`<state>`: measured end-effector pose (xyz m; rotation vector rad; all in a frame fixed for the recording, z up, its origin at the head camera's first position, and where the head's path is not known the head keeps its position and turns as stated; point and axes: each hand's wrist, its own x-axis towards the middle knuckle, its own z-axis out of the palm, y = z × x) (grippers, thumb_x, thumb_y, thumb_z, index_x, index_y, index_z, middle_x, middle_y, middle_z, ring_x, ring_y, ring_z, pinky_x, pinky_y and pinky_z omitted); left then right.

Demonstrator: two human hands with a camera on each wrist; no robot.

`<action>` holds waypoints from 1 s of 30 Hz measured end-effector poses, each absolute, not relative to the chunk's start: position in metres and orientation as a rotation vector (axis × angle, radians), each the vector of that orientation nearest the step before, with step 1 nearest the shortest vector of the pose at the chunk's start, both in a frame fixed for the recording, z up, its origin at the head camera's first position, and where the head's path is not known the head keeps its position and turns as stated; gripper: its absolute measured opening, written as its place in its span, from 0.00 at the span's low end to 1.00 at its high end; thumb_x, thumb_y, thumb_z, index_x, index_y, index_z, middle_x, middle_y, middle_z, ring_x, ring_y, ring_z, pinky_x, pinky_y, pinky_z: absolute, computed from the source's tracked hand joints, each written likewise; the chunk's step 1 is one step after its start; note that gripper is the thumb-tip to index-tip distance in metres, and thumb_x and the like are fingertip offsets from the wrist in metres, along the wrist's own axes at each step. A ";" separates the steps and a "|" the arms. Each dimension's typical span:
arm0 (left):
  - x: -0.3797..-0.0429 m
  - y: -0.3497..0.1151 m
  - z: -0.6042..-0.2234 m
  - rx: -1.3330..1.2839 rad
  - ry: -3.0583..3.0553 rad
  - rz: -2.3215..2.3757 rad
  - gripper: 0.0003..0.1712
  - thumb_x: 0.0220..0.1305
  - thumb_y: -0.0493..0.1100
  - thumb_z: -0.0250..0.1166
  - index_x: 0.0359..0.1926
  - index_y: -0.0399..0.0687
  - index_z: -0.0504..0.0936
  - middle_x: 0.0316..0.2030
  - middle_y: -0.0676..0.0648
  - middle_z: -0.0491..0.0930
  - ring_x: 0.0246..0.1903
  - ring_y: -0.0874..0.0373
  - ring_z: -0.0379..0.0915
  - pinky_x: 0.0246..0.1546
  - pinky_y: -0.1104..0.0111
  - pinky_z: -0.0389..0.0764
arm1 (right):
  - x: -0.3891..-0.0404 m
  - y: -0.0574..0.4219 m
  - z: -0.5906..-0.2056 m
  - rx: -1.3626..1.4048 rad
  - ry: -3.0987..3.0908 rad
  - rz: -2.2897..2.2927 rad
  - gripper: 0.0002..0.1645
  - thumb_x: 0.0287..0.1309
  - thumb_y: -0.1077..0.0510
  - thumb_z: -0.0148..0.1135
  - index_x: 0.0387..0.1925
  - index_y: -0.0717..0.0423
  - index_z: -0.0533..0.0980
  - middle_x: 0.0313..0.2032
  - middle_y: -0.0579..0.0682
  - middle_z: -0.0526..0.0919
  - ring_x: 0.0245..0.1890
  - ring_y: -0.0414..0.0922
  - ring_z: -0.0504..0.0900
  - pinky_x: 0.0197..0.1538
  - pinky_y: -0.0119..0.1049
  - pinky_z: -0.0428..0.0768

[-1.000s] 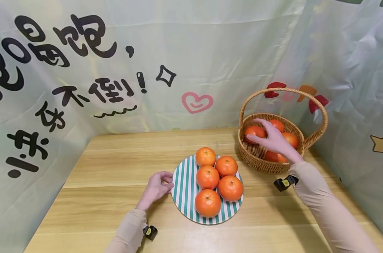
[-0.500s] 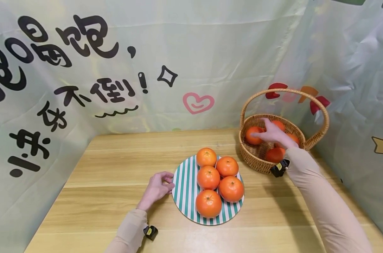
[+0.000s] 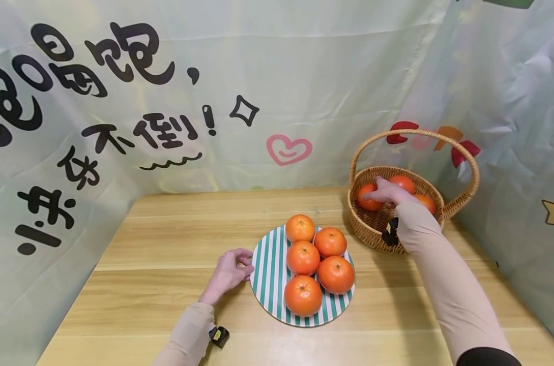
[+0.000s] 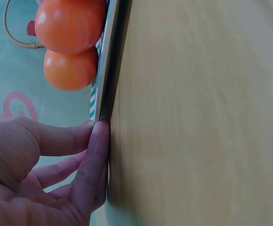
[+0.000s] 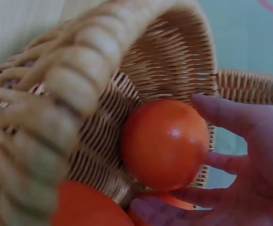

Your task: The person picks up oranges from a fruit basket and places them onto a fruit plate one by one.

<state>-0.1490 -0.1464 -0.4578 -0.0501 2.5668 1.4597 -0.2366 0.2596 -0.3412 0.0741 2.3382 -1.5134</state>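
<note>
My left hand (image 3: pixel 231 272) pinches the left edge of a round striped board (image 3: pixel 268 282) between thumb and fingers; the left wrist view shows the thumb on top and fingers at the edge. Several mandarins (image 3: pixel 303 296) sit on the board's middle and right side. Inside the wicker basket (image 3: pixel 368 229), my right hand (image 3: pixel 388 192) reaches over a mandarin (image 5: pixel 167 143). The right wrist view has its thumb and spread fingers right at that fruit's side, not curled round it. More mandarins (image 3: pixel 402 183) lie in the basket, partly hidden by the hand and sleeve.
The basket's tall handle (image 3: pixel 471 178) arches above the right hand. Light wooden table (image 3: pixel 167 239) surrounds the board and basket. A printed cloth (image 3: pixel 341 81) with black lettering and a pink heart hangs behind and along both sides.
My right hand has moved left and lower into the basket, closer round the mandarin, and its forearm has swung left. The left hand keeps its hold on the board.
</note>
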 end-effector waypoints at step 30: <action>-0.149 -0.144 -0.456 -0.025 2.639 1.399 0.21 0.58 0.26 0.67 0.54 0.31 0.80 0.36 0.40 0.82 0.25 0.61 0.78 0.27 0.71 0.87 | -0.272 0.276 -0.352 0.010 2.472 -1.147 0.60 0.65 0.46 0.59 0.79 0.55 0.30 0.79 0.67 0.38 0.77 0.66 0.43 0.75 0.67 0.58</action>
